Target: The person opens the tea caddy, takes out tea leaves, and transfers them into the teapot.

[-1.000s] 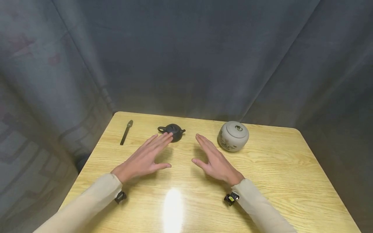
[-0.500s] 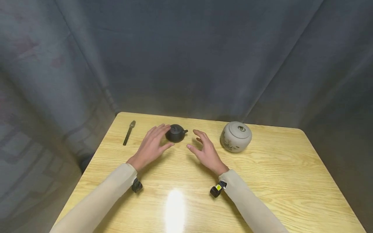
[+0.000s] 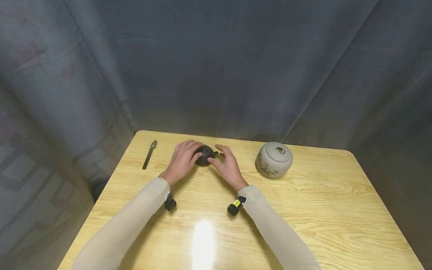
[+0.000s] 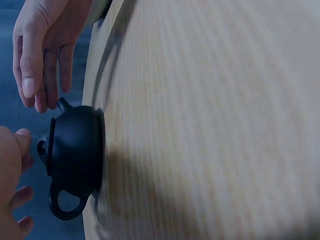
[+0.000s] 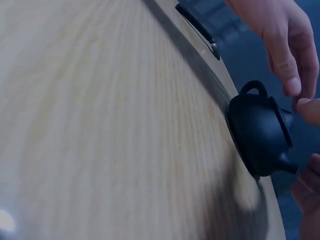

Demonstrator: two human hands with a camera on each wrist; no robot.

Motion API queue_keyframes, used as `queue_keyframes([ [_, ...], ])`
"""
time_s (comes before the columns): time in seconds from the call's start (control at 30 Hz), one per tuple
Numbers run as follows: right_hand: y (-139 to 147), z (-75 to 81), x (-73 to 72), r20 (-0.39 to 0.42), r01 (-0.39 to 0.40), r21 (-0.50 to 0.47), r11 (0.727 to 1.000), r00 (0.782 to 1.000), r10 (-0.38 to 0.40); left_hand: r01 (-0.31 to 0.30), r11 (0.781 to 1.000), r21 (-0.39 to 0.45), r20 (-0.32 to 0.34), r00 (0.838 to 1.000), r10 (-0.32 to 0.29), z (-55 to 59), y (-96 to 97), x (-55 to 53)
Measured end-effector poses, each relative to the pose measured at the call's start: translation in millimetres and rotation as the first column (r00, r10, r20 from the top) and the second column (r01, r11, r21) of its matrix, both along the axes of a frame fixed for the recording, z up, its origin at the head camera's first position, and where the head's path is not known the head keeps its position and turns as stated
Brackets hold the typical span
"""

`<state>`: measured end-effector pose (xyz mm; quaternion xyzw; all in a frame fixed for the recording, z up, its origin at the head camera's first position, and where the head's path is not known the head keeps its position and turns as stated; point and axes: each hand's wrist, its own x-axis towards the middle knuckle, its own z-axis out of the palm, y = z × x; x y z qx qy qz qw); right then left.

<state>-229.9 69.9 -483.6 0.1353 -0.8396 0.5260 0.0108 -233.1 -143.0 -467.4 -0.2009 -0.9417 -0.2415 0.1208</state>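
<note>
A small black teapot [image 3: 203, 161] with a lid stands upright on the table, its spout to the right and its handle covered by my left hand in the head view. My left hand [image 3: 182, 160] arches over the handle side, thumb beside the lid. At the spout side is my right hand [image 3: 230, 168], thumb and fingers spread around the spout. In the left wrist view a gap shows between the left fingertips and the teapot [image 4: 77, 150]. The right wrist view has the right thumb and fingers close above the lid and spout of the teapot [image 5: 260, 130]. Neither hand grips anything.
A grey lidded jar [image 3: 274, 160] with a painted plant stands to the right of the teapot. On the left lies a dark-handled tool with a spoon-like tip [image 3: 149, 154]. Dark curtains [image 3: 216, 67] hang behind the wooden table [image 3: 324, 195].
Both hands have moved inward and forward, from apart in front of the teapot to either side of it. Their fingers have bent somewhat. The teapot, jar and spoon-like tool stay in place.
</note>
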Motion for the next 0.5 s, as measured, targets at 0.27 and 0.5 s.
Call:
queue_keyframes([
  [0.27, -10, 2.7, -15.4, 0.094, -0.017, 0.025, 1.000, 0.995, 0.014, 0.047, 0.998, -0.046, 0.066, 0.997, -0.044, -3.0, -3.4, -13.3],
  [0.5, -11, -0.3, -24.7, 0.125, -0.028, 0.015, 1.000, 0.992, 0.026, 0.102, 0.995, -0.020, 0.065, 0.993, -0.101, 1.5, -7.4, -22.9],
])
